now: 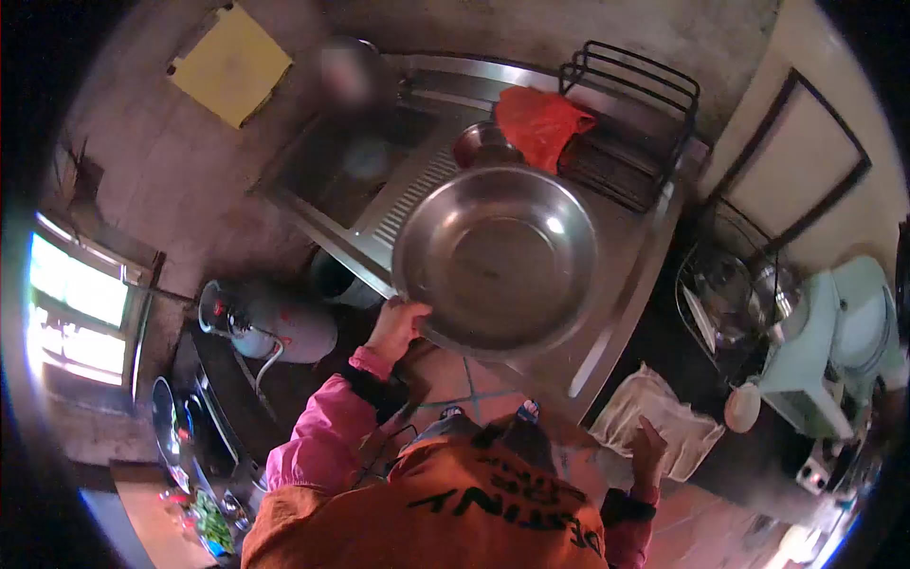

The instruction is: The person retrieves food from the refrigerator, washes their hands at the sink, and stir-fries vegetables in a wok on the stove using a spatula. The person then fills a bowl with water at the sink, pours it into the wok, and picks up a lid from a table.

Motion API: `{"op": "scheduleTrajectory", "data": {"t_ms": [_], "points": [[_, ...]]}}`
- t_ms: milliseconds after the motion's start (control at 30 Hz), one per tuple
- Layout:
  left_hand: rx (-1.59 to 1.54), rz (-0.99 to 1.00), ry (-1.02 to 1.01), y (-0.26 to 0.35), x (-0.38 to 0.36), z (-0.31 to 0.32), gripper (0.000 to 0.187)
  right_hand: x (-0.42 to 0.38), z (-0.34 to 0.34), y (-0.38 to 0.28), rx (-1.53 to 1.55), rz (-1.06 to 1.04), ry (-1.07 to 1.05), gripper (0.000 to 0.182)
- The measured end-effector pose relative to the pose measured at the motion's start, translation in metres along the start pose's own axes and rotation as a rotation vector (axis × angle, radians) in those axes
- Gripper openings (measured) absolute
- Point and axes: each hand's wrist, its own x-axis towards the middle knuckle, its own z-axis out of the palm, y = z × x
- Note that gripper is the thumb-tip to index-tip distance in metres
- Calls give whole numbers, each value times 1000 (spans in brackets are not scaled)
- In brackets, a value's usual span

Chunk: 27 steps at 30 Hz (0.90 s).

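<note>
The left hand (pixel 400 327) pinches the near-left rim of a metal basin (pixel 507 261) over the bench (pixel 637 261); whether the right hand (pixel 648 453), near a cloth (pixel 627 408), is spread, I cannot tell. Likely stiff, light and slick, the basin suits holding by opposite rims.

Wide bowl (pixel 498 261) is jutting past front edge of worktop (pixel 623 275); small bowl (pixel 471 144), red bag (pixel 537 125) are crowding behind. Rack (pixel 616 173) is blocking back-right corner. Passing room is opening beside right edge.
</note>
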Motion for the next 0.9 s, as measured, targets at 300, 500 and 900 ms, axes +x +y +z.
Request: {"op": "scheduleTrajectory", "data": {"t_ms": [300, 500, 900], "points": [[464, 7, -260, 10, -10, 74, 24, 45, -2, 0, 27, -194, 15, 36], [276, 50, -150, 50, 54, 64, 38, 43, -7, -10, 53, -154, 29, 36], [121, 55, 113, 92, 261, 94, 38, 1, -48, -56, 43, -40, 424, 44]]}}
